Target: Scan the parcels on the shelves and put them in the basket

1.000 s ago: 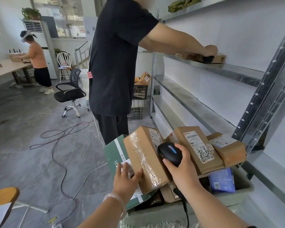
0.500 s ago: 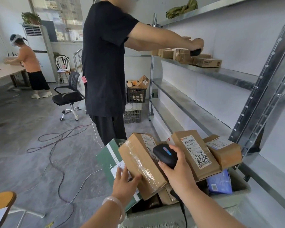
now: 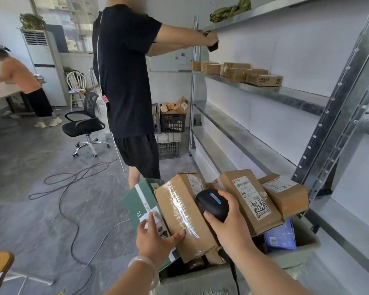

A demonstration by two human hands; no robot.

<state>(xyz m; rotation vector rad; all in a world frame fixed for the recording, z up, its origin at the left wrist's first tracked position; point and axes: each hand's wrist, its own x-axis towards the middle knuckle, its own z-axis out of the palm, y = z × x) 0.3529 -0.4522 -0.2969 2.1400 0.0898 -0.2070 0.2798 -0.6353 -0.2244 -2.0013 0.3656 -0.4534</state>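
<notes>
A grey basket (image 3: 303, 255) stands at the bottom, heaped with parcels. My left hand (image 3: 156, 241) grips the near edge of a taped brown box (image 3: 179, 211) that leans in the basket next to a green box (image 3: 141, 201). My right hand (image 3: 230, 226) holds a black scanner (image 3: 212, 204) just right of that box, its cable hanging down. Two more brown parcels with labels (image 3: 249, 199) (image 3: 285, 192) lie to the right, and a blue packet (image 3: 280, 236) sits below them. Several brown parcels (image 3: 239, 72) remain on an upper shelf (image 3: 285, 94).
A person in black (image 3: 126, 81) stands close ahead at the shelves, holding a scanner up high. Black crates (image 3: 172, 122) with boxes stand behind. Cables (image 3: 73, 199) trail over the floor, an office chair (image 3: 83, 124) is at left. Another person works at a far table.
The view has tilted up a little. The person in black has raised both hands from the middle shelf to the top shelf. My hands stay on the taped box and scanner.
</notes>
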